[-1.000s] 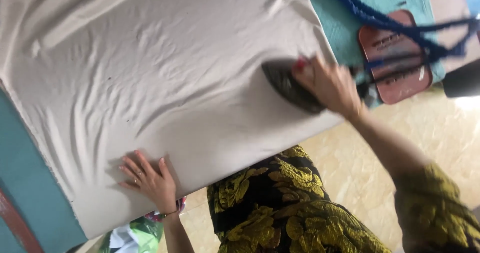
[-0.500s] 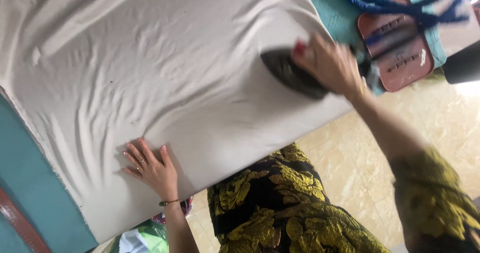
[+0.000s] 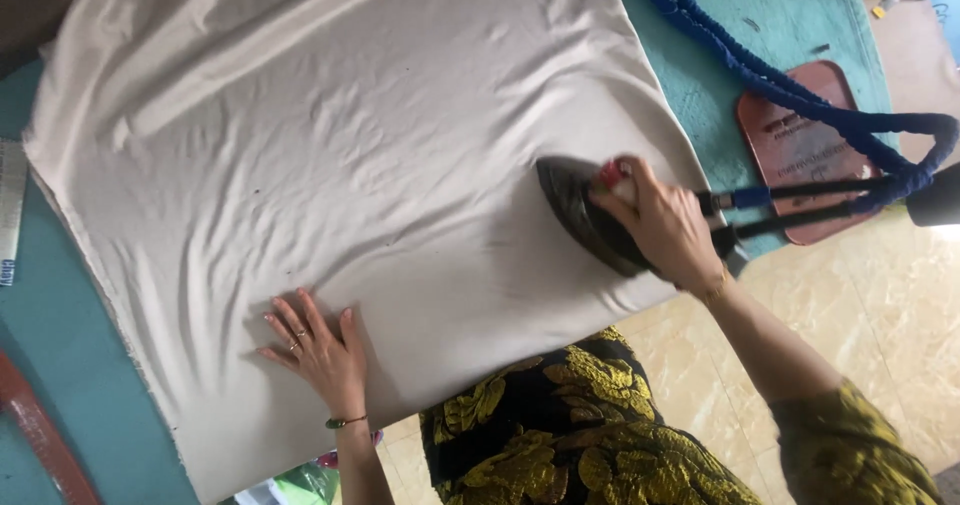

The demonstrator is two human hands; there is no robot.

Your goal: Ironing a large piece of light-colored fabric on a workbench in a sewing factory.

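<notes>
Right hand: the right hand [image 3: 665, 230] is wrapped around the handle of a dark iron [image 3: 585, 215], fingers curled tight over the top, so most of the handle is hidden under it.
Iron: it sits flat on the cloth near the cloth's right edge, its pointed nose aimed toward the middle of the fabric.
Left hand: the left hand [image 3: 318, 345] lies palm down on the cloth, fingers spread and pressed flat, holding nothing; a ring shows on one finger and a thin bracelet on the wrist.
Cloth: a large pale beige cloth [image 3: 330, 165] covers most of the counter, creased in soft wrinkles between the two hands, with its near edge hanging over the counter's rim toward the person.
Counter: the counter [image 3: 70, 365] has a teal covering, showing to the left of the cloth and at the upper right.
Cord: a thick blue wrapped cord [image 3: 790, 90] runs from the back of the iron, loops out to the right and then across the teal top to the upper edge.
Iron rest: a reddish-brown pad [image 3: 805, 150] lies on the counter just right of the iron, under the cord.
Ruler: a metal ruler [image 3: 10, 215] lies at the far left edge.
Clothing: the person wears a black and yellow patterned garment [image 3: 570, 435].
Floor: pale tiled floor [image 3: 880, 315] shows at lower right.
</notes>
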